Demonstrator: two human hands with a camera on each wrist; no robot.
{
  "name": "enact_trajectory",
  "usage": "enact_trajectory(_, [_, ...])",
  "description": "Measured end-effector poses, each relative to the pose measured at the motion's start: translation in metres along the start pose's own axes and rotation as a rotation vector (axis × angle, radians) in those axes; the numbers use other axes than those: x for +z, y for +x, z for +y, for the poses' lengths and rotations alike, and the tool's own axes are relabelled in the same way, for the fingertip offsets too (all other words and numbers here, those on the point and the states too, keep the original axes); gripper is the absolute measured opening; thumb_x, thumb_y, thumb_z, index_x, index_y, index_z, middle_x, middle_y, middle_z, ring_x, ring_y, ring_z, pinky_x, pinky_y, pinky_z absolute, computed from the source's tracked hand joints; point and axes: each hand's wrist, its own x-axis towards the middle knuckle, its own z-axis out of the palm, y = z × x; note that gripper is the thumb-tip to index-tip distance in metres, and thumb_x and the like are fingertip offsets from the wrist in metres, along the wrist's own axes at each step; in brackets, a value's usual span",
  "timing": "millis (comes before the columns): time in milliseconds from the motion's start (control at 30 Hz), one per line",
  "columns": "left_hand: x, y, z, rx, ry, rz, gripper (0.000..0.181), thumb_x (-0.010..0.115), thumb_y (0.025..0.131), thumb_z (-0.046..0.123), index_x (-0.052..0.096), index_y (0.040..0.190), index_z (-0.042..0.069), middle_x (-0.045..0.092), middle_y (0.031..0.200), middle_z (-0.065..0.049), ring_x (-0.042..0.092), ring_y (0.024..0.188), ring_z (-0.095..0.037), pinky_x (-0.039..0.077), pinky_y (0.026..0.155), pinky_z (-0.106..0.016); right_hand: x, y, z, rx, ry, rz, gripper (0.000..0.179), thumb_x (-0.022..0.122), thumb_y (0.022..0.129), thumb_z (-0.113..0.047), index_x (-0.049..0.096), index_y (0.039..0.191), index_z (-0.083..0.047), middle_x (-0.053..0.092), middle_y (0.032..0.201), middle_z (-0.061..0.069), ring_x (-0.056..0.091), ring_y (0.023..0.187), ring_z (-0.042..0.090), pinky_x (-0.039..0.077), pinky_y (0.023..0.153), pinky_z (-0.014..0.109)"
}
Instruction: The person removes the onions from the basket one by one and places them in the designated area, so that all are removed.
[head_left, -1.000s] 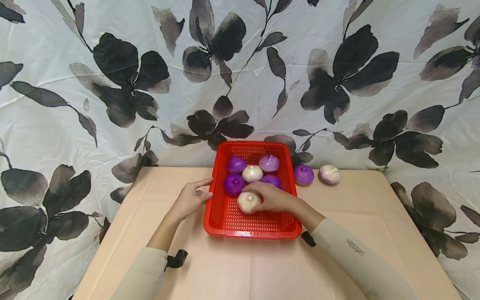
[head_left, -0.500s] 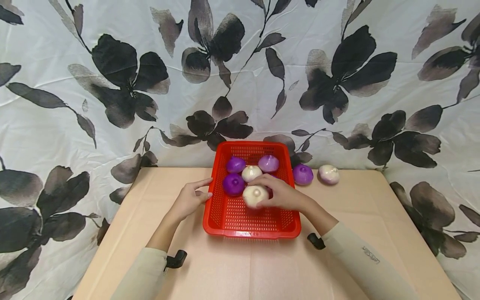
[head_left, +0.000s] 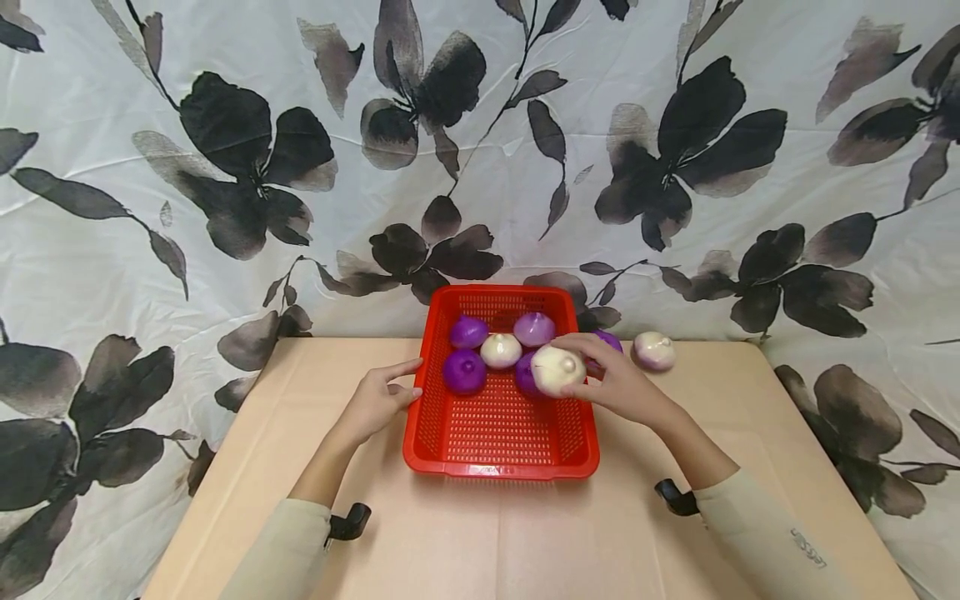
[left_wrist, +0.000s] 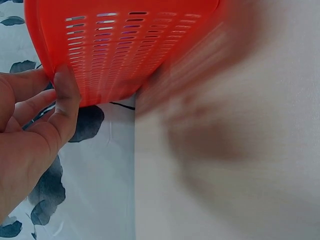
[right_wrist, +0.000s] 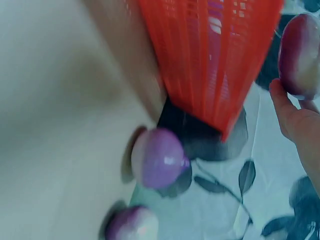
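Observation:
My right hand grips a whitish onion above the right rim of the red plastic basket. Purple shows on the side of this onion in the right wrist view. My left hand pinches the basket's left rim, its thumb against the outer wall in the left wrist view. Inside the basket lie several onions: a white onion in the middle with purple onions around it, such as a dark purple onion. One purple onion is partly hidden behind the held one.
Right of the basket, a purple onion sits on the table, mostly hidden by my right hand in the head view. Beside it lies a white-and-purple onion. A floral cloth hangs behind the table's back edge.
My right hand has lifted the whitish onion from the basket's middle and carried it right, up to the right rim. My left hand stays at the left rim.

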Motion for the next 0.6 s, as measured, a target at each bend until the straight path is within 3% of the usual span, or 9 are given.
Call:
enact_trajectory(200, [-0.001,0.0,0.0,0.002,0.001,0.004,0.057,0.066,0.096,-0.002,0.052,0.151,0.003,0.061,0.142,-0.023,0.077,0.093,-0.031,0.063,0.079,-0.03,-0.025,-0.013,0.007,-0.015,0.034,0.082,0.065,0.083,0.086,-0.006,0.056,0.146,-0.01,0.05,0.15,0.013,0.052,0.129,0.011,0.047,0.103,0.013])
enact_trajectory(400, [0.0,0.0,0.0,0.01,-0.012,0.001,0.056,0.065,0.096,-0.003,0.05,0.151,0.0,0.056,0.147,-0.024,0.076,0.096,-0.032,0.063,0.079,-0.03,-0.052,-0.026,0.016,0.015,0.057,0.159,0.068,0.079,0.087,0.002,0.051,0.149,-0.003,0.047,0.149,0.019,0.056,0.12,0.004,0.051,0.097,0.013])
enact_trajectory(600, [0.001,0.0,0.001,-0.008,-0.01,0.001,0.057,0.066,0.096,-0.002,0.052,0.151,0.003,0.061,0.143,-0.023,0.077,0.092,-0.026,0.063,0.079,-0.029,-0.081,-0.039,0.03,0.079,0.025,0.249,0.071,0.074,0.092,0.002,0.041,0.155,-0.003,0.04,0.151,0.021,0.055,0.115,0.001,0.053,0.091,0.01])
